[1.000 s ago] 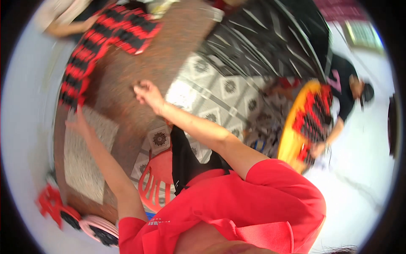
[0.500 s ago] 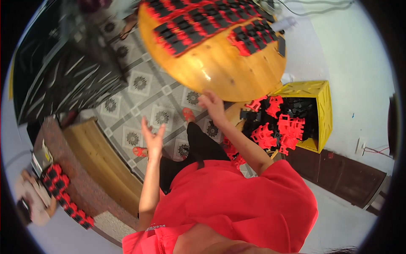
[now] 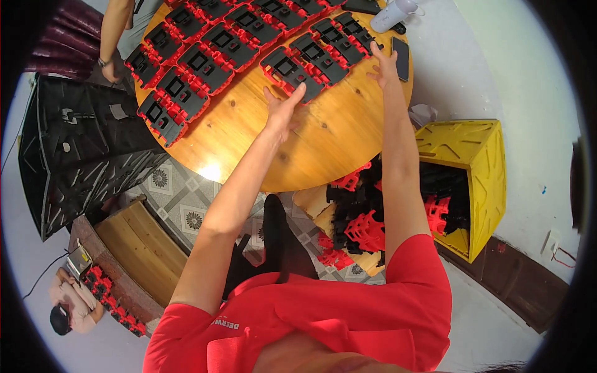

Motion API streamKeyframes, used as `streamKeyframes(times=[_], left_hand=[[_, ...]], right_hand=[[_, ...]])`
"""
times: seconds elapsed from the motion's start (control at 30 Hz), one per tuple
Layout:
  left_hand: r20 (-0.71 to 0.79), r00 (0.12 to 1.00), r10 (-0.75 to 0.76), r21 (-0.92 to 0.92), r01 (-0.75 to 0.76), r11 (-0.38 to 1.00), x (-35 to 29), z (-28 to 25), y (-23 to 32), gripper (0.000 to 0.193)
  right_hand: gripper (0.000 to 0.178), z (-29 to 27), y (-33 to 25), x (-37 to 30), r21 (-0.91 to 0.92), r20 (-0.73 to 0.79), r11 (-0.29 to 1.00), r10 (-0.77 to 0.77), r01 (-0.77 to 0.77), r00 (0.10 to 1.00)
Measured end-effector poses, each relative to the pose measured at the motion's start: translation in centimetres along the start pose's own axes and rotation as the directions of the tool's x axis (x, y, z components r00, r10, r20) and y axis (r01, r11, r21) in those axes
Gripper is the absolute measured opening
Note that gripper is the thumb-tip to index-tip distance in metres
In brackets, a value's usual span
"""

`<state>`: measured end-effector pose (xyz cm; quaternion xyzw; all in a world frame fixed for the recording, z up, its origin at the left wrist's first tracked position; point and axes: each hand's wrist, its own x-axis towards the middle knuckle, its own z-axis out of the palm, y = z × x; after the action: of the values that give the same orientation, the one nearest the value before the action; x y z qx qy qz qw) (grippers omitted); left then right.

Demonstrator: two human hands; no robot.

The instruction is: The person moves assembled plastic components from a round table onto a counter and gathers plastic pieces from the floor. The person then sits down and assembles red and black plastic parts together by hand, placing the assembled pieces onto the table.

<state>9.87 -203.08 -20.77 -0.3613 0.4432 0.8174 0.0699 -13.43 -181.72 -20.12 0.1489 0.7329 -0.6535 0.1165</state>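
Both arms reach out over a round wooden table (image 3: 323,130). A short row of red and black plastic assemblies (image 3: 320,67) lies on it, side by side. Beside the near left end of this row is my left hand (image 3: 283,113), open, thumb and fingers apart. My right hand (image 3: 385,67) is at the row's far right end with its fingers spread, open as well. Whether either hand touches the end pieces, I cannot tell. Longer rows of similar assemblies (image 3: 225,46) cover the table's far left part.
A phone (image 3: 401,59) and a pale bottle (image 3: 392,15) are at the table's right edge. Below it, a yellow crate (image 3: 487,186) lies beside loose red parts (image 3: 365,231). Black crates (image 3: 93,143) stand left. Another person's arm (image 3: 113,40) hangs at the far side; someone sits lower left (image 3: 74,304).
My hands have gone from near my body, short of the table, forward to both ends of the short row. The view has shifted, showing more of the table.
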Motion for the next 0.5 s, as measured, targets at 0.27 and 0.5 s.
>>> streamKeyframes(times=[0.27,0.5], left_hand=[[-0.076,0.997,-0.022,0.037,0.024,0.999,2.7,1.8,1.3,0.141],[-0.158,0.987,-0.025,0.018,0.028,0.999,3.6,2.8,0.9,0.129]], right_hand=[[0.117,0.9,1.1,-0.6,0.15,0.105,0.956,0.238,-0.252,0.966],[0.094,3.6,3.0,-2.4,0.165,0.32,0.912,0.309,-0.375,0.895]])
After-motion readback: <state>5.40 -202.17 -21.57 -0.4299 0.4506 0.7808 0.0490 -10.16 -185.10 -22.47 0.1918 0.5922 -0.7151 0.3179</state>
